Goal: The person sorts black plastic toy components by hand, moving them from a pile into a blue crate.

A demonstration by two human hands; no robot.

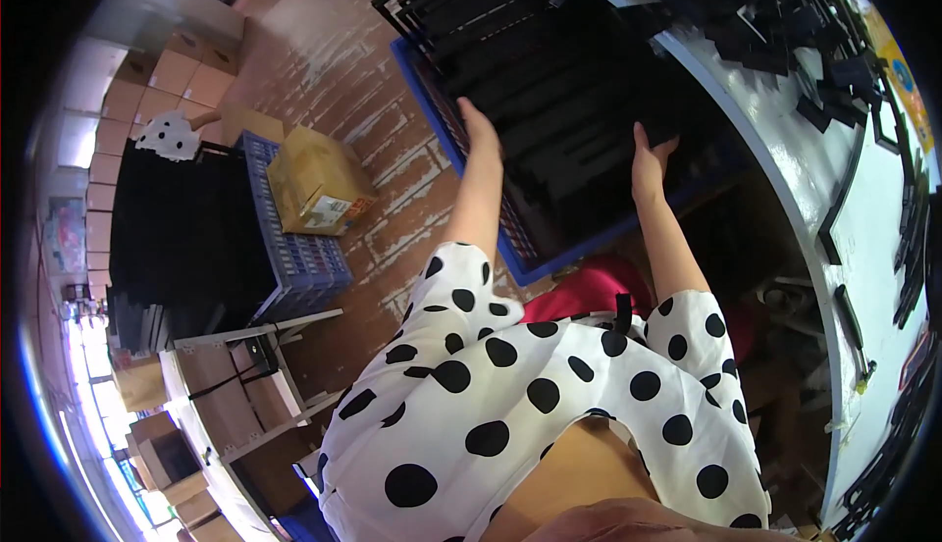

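A large blue plastic crate (pixel 526 273) stands before me, filled with long black frame-like pieces (pixel 564 164) lying side by side. At the left side of these pieces is my left hand (pixel 480 130), a digit stretched out and the other fingers mostly lost against the black. Over the right side of the crate, my right hand (pixel 649 163) is open, with thumb and finger spread apart. Both hands are close to the black pieces; in the dark I cannot make out firm contact or any piece held.
On the right, a pale worktable (pixel 775 159) bears a heap of black parts (pixel 756 12) and a dark-handled tool (pixel 852 326). To the left, a cardboard box (pixel 319 184) rests on another blue crate (pixel 294 267) beside stacked black pieces (pixel 186 238). A red seat (pixel 594 287) is below me.
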